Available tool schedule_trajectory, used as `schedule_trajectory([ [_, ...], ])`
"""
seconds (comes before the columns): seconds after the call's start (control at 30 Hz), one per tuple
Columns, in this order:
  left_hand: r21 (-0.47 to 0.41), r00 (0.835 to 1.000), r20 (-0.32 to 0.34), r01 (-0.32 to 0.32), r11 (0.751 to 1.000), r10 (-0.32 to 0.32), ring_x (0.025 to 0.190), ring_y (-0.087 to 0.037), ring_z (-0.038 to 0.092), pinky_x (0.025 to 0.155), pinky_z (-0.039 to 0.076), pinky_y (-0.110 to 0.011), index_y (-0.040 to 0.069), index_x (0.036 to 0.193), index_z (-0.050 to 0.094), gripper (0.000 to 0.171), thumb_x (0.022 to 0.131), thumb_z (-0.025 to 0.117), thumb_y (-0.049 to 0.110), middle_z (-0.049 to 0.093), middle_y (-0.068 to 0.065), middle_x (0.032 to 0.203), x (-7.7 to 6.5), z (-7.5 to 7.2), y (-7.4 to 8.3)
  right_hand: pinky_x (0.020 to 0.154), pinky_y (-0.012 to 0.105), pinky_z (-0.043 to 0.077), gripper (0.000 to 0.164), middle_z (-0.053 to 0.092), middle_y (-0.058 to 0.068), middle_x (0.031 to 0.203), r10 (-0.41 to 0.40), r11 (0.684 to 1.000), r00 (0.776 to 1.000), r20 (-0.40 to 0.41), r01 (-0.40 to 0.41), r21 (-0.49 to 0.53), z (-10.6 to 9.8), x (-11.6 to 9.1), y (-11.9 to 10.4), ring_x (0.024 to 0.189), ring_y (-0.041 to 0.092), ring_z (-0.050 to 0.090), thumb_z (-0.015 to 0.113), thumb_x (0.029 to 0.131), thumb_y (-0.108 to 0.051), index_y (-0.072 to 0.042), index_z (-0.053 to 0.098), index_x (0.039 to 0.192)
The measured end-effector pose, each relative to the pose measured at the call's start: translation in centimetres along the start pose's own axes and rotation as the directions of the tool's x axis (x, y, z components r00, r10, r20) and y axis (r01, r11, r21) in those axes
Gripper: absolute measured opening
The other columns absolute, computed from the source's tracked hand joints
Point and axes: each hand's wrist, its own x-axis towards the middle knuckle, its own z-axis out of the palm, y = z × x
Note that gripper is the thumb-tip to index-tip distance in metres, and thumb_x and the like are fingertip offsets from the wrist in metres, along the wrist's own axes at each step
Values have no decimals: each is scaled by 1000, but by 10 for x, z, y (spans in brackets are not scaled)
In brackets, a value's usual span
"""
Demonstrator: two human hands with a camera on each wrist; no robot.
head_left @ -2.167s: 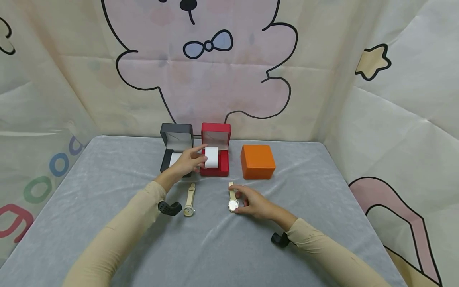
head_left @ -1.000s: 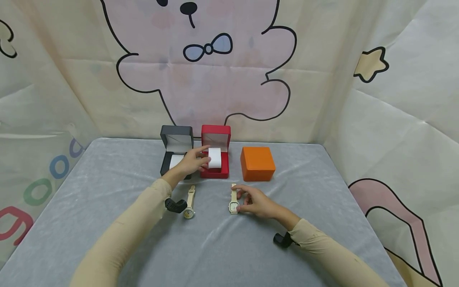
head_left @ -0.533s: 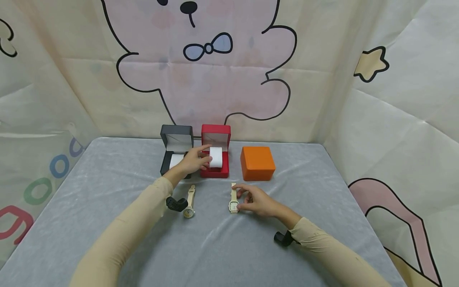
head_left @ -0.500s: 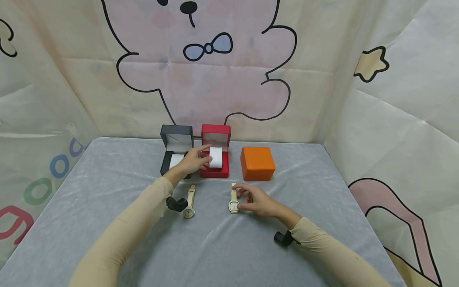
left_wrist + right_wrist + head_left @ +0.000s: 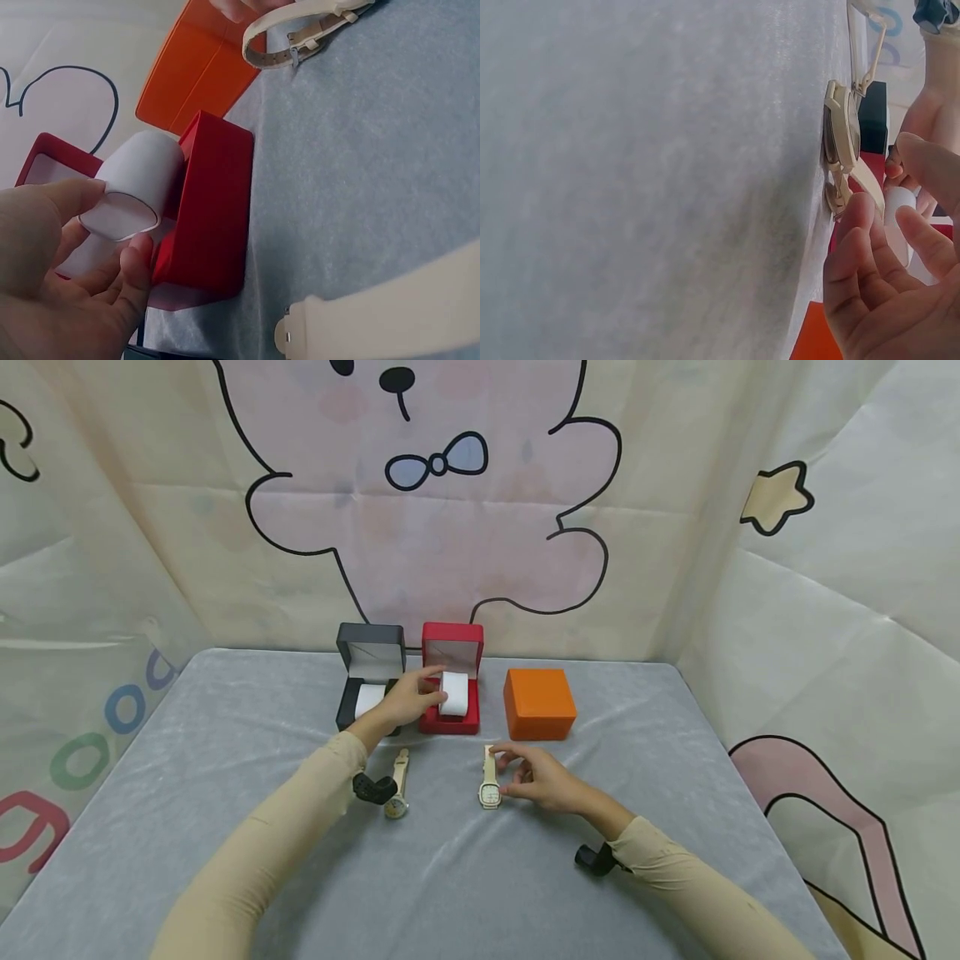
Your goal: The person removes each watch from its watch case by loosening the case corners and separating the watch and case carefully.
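Observation:
At the open red watch box (image 5: 454, 727), my left hand (image 5: 408, 697) pinches a white watch cushion (image 5: 455, 695). The left wrist view has the cushion (image 5: 146, 169) tilted at the box's mouth, thumb on top and fingertips below its end. Nearer me, a cream-strapped watch (image 5: 490, 795) lies on the cloth. My right hand (image 5: 543, 781) is beside it, index finger at the strap's end and thumb by the case. In the right wrist view those fingers (image 5: 851, 255) are loosely bent next to the strap, the thumb standing apart.
A black watch box (image 5: 371, 637) stands open left of the red one, with a white cushion (image 5: 369, 697) inside. An orange box (image 5: 540, 703) sits closed on the right. Another cream-strapped watch (image 5: 400, 772) lies below my left wrist. Grey cloth (image 5: 435, 893) covers the table.
My left hand and the white cushion have shifted slightly right over the red box. My right thumb has moved from the watch case's lower end to its right side.

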Motion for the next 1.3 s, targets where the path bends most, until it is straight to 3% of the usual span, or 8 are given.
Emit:
schedule_trajectory([
  [0.3,-28,999,30,22,999,-21,104,-25,64,82,54,-28,14,157,38,61,101,61,16,59,-25,137,-3,-4,0,64,19,48,58,64,22,116,13,1000,1000,-10,-13,11,0,-2,0,72,15,55,78,87,-5,-7,55,140],
  [0.77,13,1000,24,-7,1000,7,123,-32,61,94,56,-38,13,157,37,61,101,60,15,57,-23,141,1,0,-8,64,20,49,55,65,19,114,8,1000,1000,-10,-8,-17,0,0,1,73,15,57,78,88,-10,-8,56,139],
  [1.07,24,999,2,-34,999,34,119,-33,63,87,56,-34,11,157,37,61,100,61,13,53,-23,145,-2,3,-6,64,20,49,52,64,19,114,3,1000,1000,-1,-3,-14,-2,0,-1,72,15,57,76,90,-10,-7,57,138],
  [1.3,44,999,-24,-29,999,30,110,-30,62,71,50,-25,8,154,42,59,99,62,11,47,-20,153,0,3,-8,65,20,49,54,63,20,114,-3,1000,1000,-4,3,-5,-2,2,-3,73,15,57,75,91,-12,-4,55,140],
])
